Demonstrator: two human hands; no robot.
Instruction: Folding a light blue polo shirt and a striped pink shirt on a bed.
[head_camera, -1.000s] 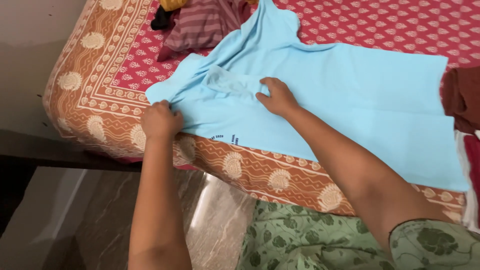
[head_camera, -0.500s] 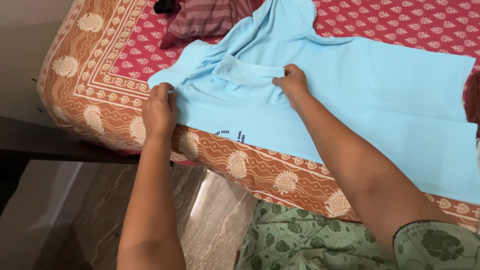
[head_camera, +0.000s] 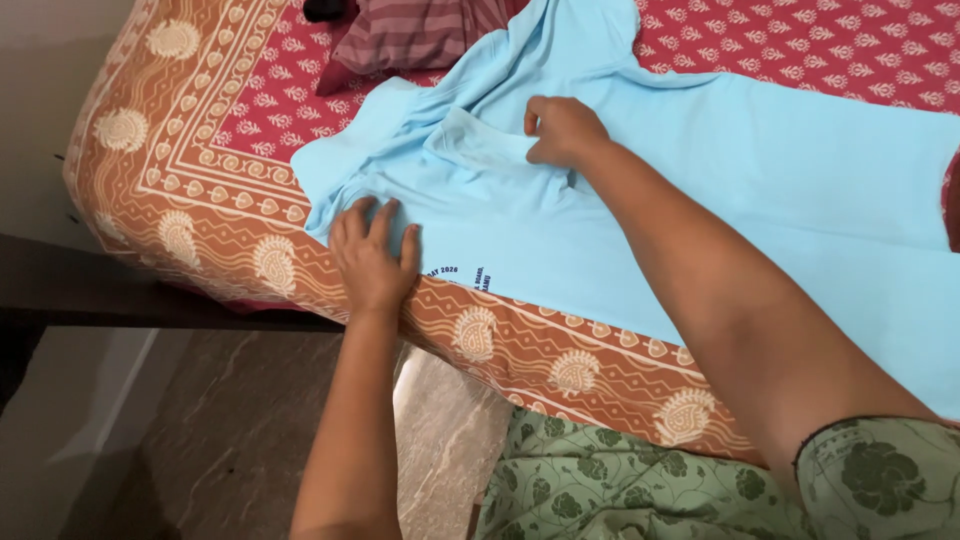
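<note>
- The bed (head_camera: 150, 190) fills most of my view, covered in a red and orange printed sheet with pale paisley shapes along its border; its near edge runs on a slant from upper left to lower right, and below it I see the dark marbled floor (head_camera: 230, 440).
- The light blue t-shirt (head_camera: 760, 210) lies spread flat on the bed, its long axis running from the collar end at left out toward the right edge of view. The hem side carries on beyond my right arm, and one sleeve bunches upward toward the head of the bed.
- A striped maroon cloth (head_camera: 420, 35) sits crumpled just past the shirt's upper end, near it but not under my hands.
- My green floral clothing (head_camera: 640, 480) shows at the bottom of the frame.
- My right hand (head_camera: 562, 130) is curled shut on a pinch of the shirt's fabric near the collar, where a small fold stands up to its left.
- My left hand (head_camera: 372, 258) lies flat and open, fingers (head_camera: 385, 220) spread, pressing the shirt's near corner against the bed's edge, just left of some small dark print on the cloth.
- The shirt's collar end lies between my hands; the left is nearer the edge, the right further in.
</note>
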